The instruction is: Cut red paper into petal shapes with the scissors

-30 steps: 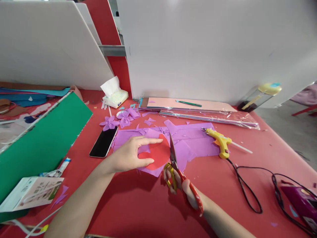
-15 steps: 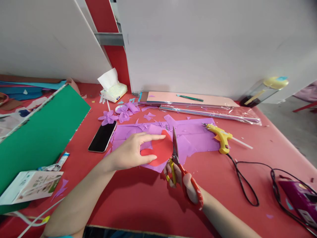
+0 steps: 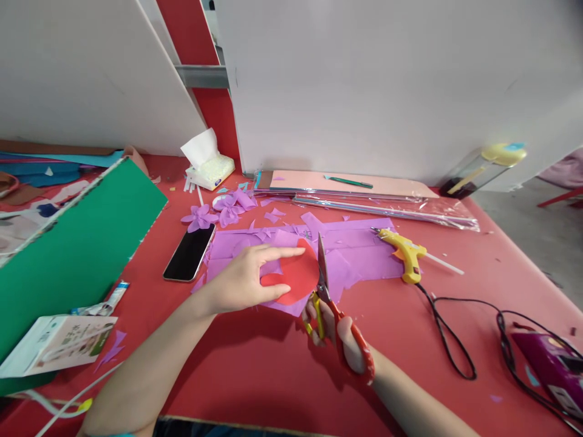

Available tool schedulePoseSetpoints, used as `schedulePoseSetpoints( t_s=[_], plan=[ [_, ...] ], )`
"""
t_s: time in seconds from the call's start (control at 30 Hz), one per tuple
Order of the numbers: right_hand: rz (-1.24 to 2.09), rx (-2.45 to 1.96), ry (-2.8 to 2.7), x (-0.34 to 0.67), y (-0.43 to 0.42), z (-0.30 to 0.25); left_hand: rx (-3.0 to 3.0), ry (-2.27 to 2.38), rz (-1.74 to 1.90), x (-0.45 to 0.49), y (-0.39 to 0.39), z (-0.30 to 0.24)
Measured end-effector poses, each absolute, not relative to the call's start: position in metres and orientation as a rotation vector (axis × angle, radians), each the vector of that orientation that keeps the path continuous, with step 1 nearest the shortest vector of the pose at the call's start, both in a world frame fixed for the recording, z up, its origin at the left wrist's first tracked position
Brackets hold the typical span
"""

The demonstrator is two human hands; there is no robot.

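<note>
My left hand (image 3: 241,278) holds a rounded red piece of paper or felt (image 3: 300,276), thumb and index finger spread along its left side; the other fingers are partly hidden. In my right hand (image 3: 350,346) are scissors (image 3: 323,273) with red and yellow handles. Their blades point away from me, right beside the piece's right edge. Whether the blades touch it I cannot tell. Beneath both lies a purple sheet (image 3: 373,258) with loose scraps on it.
A yellow glue gun (image 3: 410,258) with a black cord lies at right. Left of the sheet are a phone (image 3: 189,254) and purple flowers (image 3: 199,216). Behind are wrapped sheets (image 3: 387,206), a green pen (image 3: 350,181) and tissues (image 3: 212,171). A green board (image 3: 91,243) leans at left.
The view has shifted very slightly. Both hands, the red piece and the scissors stay nearly as they were.
</note>
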State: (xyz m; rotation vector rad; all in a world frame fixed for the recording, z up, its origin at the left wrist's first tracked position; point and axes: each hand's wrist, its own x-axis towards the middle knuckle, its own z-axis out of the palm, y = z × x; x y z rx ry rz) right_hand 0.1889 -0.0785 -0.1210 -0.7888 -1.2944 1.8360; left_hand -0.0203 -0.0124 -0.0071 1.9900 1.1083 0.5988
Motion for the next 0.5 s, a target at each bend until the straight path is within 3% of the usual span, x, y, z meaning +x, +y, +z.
schedulePoseSetpoints(
  t_s=[0.5],
  plan=[
    [1.917, -0.716, -1.067, 0.185, -0.0821, -0.1286, 1.982, 1.071, 0.63, -0.016, -0.0131, -0.0109]
  ],
)
